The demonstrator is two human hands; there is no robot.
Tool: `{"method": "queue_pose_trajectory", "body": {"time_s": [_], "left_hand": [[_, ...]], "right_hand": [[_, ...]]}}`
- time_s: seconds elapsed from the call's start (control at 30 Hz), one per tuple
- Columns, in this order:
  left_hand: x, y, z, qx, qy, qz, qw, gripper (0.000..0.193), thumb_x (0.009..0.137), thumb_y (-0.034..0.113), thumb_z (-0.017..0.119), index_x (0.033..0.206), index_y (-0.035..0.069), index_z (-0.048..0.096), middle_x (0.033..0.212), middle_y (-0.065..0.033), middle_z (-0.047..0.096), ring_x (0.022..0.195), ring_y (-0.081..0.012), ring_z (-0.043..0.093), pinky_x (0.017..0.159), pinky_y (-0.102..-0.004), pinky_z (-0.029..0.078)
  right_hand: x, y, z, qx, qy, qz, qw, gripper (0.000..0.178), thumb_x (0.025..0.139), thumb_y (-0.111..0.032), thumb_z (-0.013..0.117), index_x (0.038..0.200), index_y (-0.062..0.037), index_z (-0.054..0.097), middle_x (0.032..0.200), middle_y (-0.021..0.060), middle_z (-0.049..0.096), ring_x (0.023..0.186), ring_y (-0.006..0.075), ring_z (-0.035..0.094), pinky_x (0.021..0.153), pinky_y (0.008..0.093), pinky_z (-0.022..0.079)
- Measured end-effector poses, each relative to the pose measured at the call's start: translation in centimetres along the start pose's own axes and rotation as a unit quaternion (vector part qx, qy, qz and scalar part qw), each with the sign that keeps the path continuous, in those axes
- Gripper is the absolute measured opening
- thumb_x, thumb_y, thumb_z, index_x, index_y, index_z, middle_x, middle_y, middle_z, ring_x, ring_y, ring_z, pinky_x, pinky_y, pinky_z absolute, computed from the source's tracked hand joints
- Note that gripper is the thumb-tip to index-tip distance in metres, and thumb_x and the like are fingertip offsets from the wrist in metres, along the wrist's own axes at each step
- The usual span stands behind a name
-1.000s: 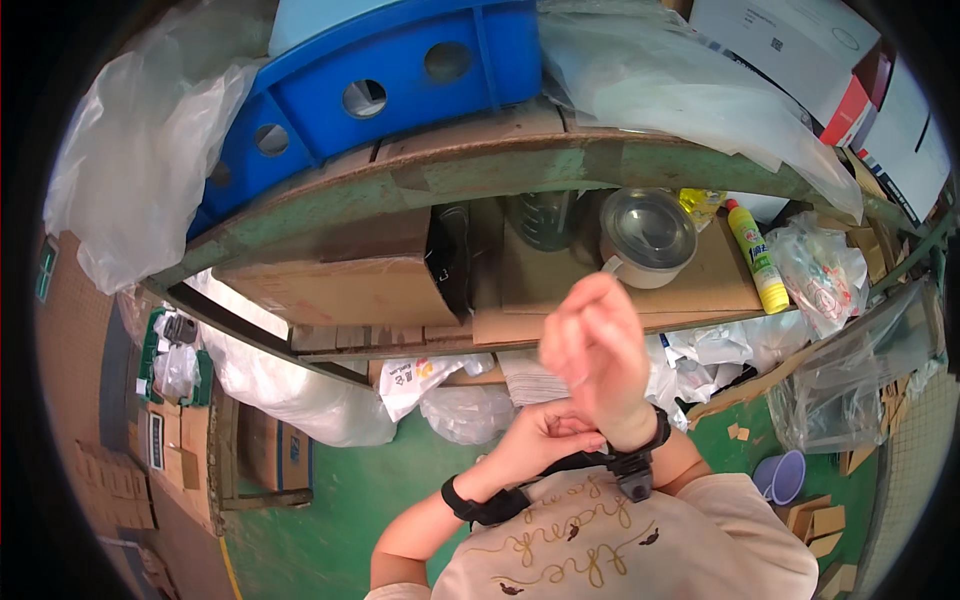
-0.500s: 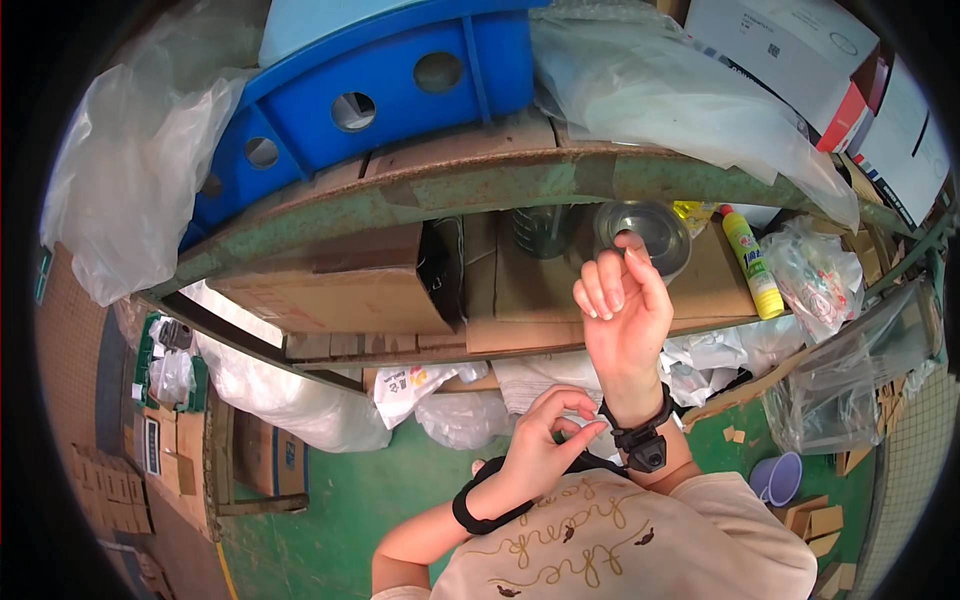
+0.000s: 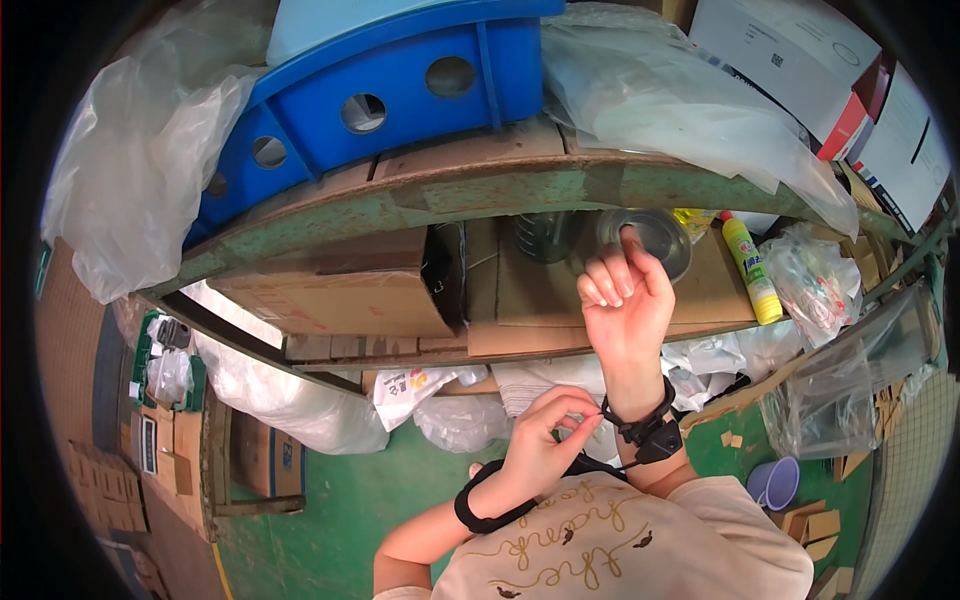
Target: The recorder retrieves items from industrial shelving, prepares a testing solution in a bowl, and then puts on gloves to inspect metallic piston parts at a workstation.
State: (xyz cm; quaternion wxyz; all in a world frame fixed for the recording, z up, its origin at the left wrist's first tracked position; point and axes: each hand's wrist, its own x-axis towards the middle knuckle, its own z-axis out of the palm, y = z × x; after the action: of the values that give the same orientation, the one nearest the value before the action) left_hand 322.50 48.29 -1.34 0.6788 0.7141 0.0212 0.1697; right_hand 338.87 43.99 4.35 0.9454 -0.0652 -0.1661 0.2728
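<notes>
My right hand (image 3: 628,305) is raised in front of the lower shelf, palm toward me. Its fingers are loosely bent, and I see nothing in it. Around the right wrist sits a black wrist strap (image 3: 640,415) with a small black device (image 3: 657,442). Just left of that wrist is my left hand (image 3: 550,435), its thumb and forefinger pinched together close to the strap's edge. Whatever is between those fingertips is too small to make out. A black band (image 3: 490,505) circles the left wrist, and a black cord (image 3: 597,464) runs below the hands to the device.
Above, a blue crate (image 3: 400,95) rests on the green shelf frame (image 3: 480,190) beside plastic sheeting (image 3: 650,90). The lower shelf holds a cardboard box (image 3: 340,295), a clear round container (image 3: 675,245) and a yellow bottle (image 3: 750,265). A purple bucket (image 3: 775,483) stands on the floor at right.
My right wrist has turned, swinging the device toward the right, and its fingers have curled slightly more. The left thumb and forefinger have come closer together beside the strap.
</notes>
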Motion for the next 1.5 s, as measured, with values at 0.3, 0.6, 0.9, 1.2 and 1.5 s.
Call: {"method": "queue_pose_trajectory", "body": {"time_s": [0.3,0.6,0.9,1.2,1.5], "left_hand": [[-0.4,1.5,0.7,0.094,-0.003,0.100,0.991,0.017,0.078,0.000,0.075,0.088,0.000,0.061,0.098,-0.0075,0.057,0.072,-0.0116,0.060,0.062,-0.0227,0.052],[-0.2,0.1,0.9,0.068,-0.027,0.122,0.990,0.022,0.076,0.002,0.077,0.093,-0.002,0.062,0.098,-0.0087,0.058,0.075,-0.0143,0.064,0.066,-0.0258,0.056],[-1.2,0.6,-0.1,0.022,-0.025,0.050,0.998,0.019,0.078,-0.009,0.067,0.095,-0.003,0.063,0.103,-0.0090,0.059,0.079,-0.0115,0.062,0.071,-0.0224,0.055],[-1.4,0.8,-1.5,-0.043,-0.063,-0.029,0.997,0.012,0.087,-0.005,0.060,0.100,-0.003,0.061,0.109,-0.0078,0.057,0.093,-0.0110,0.058,0.077,-0.0234,0.053],[-0.5,-0.7,-1.2,-0.178,-0.101,-0.099,0.974,0.017,0.096,0.005,0.054,0.111,-0.004,0.055,0.109,-0.0062,0.056,0.097,-0.0130,0.061,0.086,-0.0277,0.051]], "right_hand": [[1.0,-0.1,-0.6,-0.001,0.005,-0.011,1.000,0.017,0.095,-0.013,0.045,0.102,-0.0060,0.059,0.058,-0.0031,0.034,0.054,0.0093,0.032,0.052,0.0238,0.029],[1.0,0.0,-1.0,0.036,-0.022,0.012,0.999,0.017,0.094,-0.011,0.045,0.102,-0.0057,0.060,0.059,-0.0029,0.035,0.054,0.0098,0.033,0.053,0.0238,0.029],[0.8,-0.6,-1.0,0.016,0.017,-0.002,1.000,0.016,0.093,-0.013,0.047,0.103,-0.0079,0.058,0.058,-0.0032,0.034,0.052,0.0094,0.032,0.051,0.0239,0.028],[-0.9,-0.4,1.5,0.007,0.001,0.003,1.000,0.017,0.094,-0.014,0.046,0.104,-0.0061,0.056,0.056,-0.0016,0.033,0.051,0.0098,0.032,0.051,0.0246,0.029],[-1.8,1.1,2.3,0.005,-0.032,0.051,0.998,0.019,0.094,-0.016,0.045,0.106,-0.0057,0.056,0.056,-0.0006,0.035,0.051,0.0110,0.033,0.050,0.0250,0.030]]}}
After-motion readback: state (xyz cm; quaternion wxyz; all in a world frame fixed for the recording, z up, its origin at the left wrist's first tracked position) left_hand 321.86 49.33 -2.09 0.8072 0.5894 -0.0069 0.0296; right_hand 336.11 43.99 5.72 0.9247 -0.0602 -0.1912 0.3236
